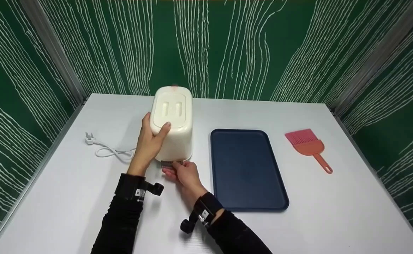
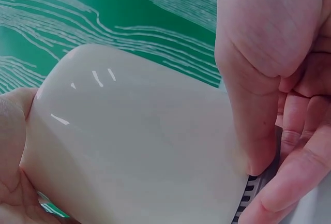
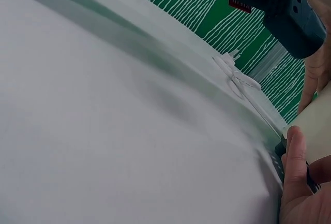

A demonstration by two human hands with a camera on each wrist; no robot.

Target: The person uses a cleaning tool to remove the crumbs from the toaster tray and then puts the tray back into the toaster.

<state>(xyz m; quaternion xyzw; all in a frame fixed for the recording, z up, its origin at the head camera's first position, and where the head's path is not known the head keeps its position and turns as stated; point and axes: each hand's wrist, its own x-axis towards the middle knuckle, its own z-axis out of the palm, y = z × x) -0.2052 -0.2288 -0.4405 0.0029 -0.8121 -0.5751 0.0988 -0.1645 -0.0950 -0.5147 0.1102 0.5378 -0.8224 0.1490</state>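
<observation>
A cream toaster (image 1: 174, 141) with a rounded lid stands at the middle left of the white table. My left hand (image 1: 148, 141) grips its upper left side, thumb over the top edge; that hand shows in part at the left of the left wrist view. At the toaster's near bottom edge, my right hand (image 1: 187, 174) pinches a grey slotted strip (image 2: 252, 185) between thumb and fingers. In the right wrist view the right hand's fingers (image 3: 296, 167) lie against this dark lower part. How far the strip reaches under the toaster is hidden.
A white cord (image 1: 113, 151) with a plug lies left of the toaster. To the right is a dark blue tray (image 1: 247, 169), and farther right a small orange dustpan (image 1: 310, 148) with a pink brush (image 1: 301, 135). Green white-lined walls (image 1: 245, 49) surround the table.
</observation>
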